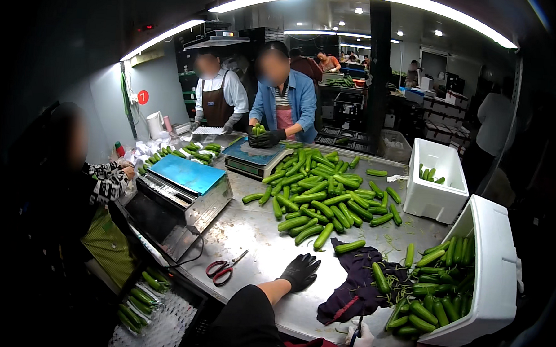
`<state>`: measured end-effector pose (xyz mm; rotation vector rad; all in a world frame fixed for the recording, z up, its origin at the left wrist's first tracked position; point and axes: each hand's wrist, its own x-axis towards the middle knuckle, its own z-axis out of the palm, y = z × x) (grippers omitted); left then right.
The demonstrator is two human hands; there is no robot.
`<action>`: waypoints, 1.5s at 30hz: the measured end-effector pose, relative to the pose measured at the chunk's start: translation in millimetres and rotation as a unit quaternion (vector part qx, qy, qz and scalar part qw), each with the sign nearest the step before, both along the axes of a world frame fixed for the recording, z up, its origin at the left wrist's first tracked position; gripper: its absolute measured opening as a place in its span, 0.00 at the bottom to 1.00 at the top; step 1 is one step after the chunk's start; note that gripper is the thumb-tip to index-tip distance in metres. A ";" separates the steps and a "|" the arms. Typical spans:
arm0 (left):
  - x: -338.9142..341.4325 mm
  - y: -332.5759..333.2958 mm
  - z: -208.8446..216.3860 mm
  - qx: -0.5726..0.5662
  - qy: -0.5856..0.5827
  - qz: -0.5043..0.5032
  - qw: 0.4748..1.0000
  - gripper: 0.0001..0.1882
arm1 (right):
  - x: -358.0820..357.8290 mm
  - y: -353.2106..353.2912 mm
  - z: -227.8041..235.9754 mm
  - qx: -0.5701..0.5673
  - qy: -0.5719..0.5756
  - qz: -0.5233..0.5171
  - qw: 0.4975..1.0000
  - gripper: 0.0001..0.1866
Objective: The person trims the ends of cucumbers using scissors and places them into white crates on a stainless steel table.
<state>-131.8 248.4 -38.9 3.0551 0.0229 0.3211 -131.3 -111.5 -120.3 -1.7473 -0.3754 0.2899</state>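
My left hand [300,272], in a black glove, lies on the steel table [256,250] with its fingers apart and nothing in it. At the lower edge my right hand [362,342], in a whitish glove, is closed around a thin dark tool [356,329] whose kind I cannot make out. Just beyond it spreads a crumpled dark purple cloth [347,291] with a cucumber [381,278] and green trimmings on it. Beside the cloth, a tipped white foam box [494,270] spills cucumbers [424,313]. Past my left hand rises a large cucumber pile [327,191].
Red-handled scissors [223,270] lie to the left, near a wrapping machine [181,197]. A weighing scale [254,157] stands at the back, where a co-worker holds cucumbers. Another foam box [435,190] stands far right. A crate [160,323] with packed cucumbers sits lower left. Other co-workers stand around.
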 end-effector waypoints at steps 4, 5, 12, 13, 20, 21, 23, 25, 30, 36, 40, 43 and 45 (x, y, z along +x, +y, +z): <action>15.6 20.6 -39.4 0.024 0.003 0.004 1.000 0.30 | 0.4 13.8 33.2 -0.086 -0.314 -0.011 0.945 0.13; 29.1 13.8 -33.4 -0.016 -0.007 -0.014 1.000 0.27 | 4.1 9.5 31.8 -0.056 -0.183 0.005 0.982 0.14; 25.1 -7.2 -16.9 0.031 -0.114 -0.043 0.992 0.11 | 38.2 65.7 175.1 0.131 0.112 0.193 0.966 0.12; 17.4 20.5 -52.0 0.076 -0.119 -0.044 0.989 0.19 | 41.7 83.3 191.2 0.129 0.007 0.178 0.976 0.10; 24.0 11.5 -39.7 0.212 -0.070 -0.083 0.971 0.27 | 81.9 119.6 365.9 -0.147 -0.371 0.142 0.906 0.13; 24.9 22.9 -56.0 0.241 -0.139 -0.116 0.953 0.27 | 90.7 127.5 391.9 -0.168 -0.415 0.132 0.884 0.12; 17.4 21.5 -57.0 0.167 -0.102 -0.078 0.978 0.27 | 100.7 141.6 436.0 -0.140 -0.473 0.145 0.858 0.10; 15.8 11.7 -47.8 0.127 -0.068 -0.045 0.989 0.27 | 101.7 158.4 459.5 -0.132 -0.491 0.137 0.850 0.10; 35.0 -21.4 -35.7 0.090 -0.037 -0.042 0.994 0.27 | 116.7 197.5 484.6 -0.137 -0.501 0.105 0.848 0.10; 28.4 -25.1 -17.4 0.067 0.013 0.002 0.998 0.27 | 128.5 289.6 476.9 -0.086 -0.465 0.088 0.877 0.10; 19.8 -24.4 -5.0 0.035 0.052 0.018 0.998 0.27 | 99.7 282.9 469.7 -0.036 -0.258 0.129 0.957 0.09; 26.6 -42.9 21.2 -0.006 0.145 -0.002 0.989 0.27 | 91.8 135.1 502.8 -0.183 -0.353 0.190 0.898 0.08; 19.3 -49.4 54.9 -0.045 0.258 0.036 0.964 0.27 | 106.4 100.8 484.5 -0.151 -0.298 0.174 0.926 0.13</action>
